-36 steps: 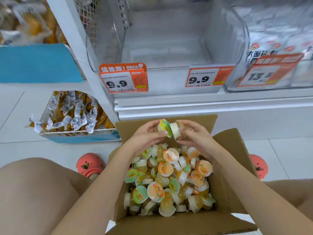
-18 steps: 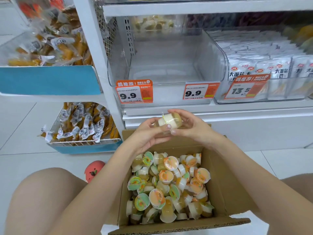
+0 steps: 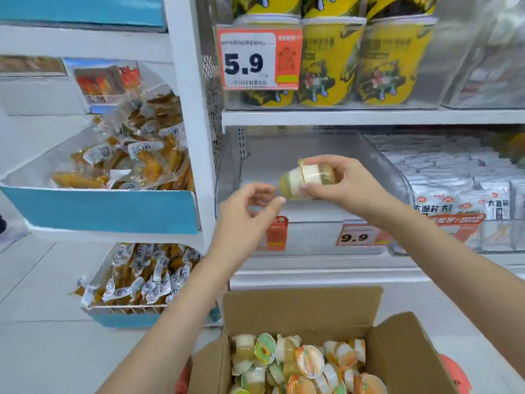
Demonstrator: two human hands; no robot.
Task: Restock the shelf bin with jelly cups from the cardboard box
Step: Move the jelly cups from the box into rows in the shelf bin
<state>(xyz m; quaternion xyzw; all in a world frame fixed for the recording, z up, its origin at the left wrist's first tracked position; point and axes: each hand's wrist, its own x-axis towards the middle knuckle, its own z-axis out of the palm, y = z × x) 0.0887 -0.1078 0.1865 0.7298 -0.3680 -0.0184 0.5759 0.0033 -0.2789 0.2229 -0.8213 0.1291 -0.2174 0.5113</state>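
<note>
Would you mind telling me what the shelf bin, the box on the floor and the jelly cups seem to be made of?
Shelf bin: clear, glossy hard plastic, it seems; the shelf shows through its walls.
Box: brown corrugated cardboard, matte, with folded flaps.
Jelly cups held in the right hand: probably thin translucent plastic, since the jelly shows through; those in the box have printed film lids.

Two hands [image 3: 338, 180], three yellow tubs [image 3: 329, 61], one box [image 3: 301, 308]

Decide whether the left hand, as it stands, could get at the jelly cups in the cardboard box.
Probably yes: the left hand holds nothing, and the cardboard box stands open below it, its jelly cups uncovered. The right hand is up at the bin, clear of that path.
</note>
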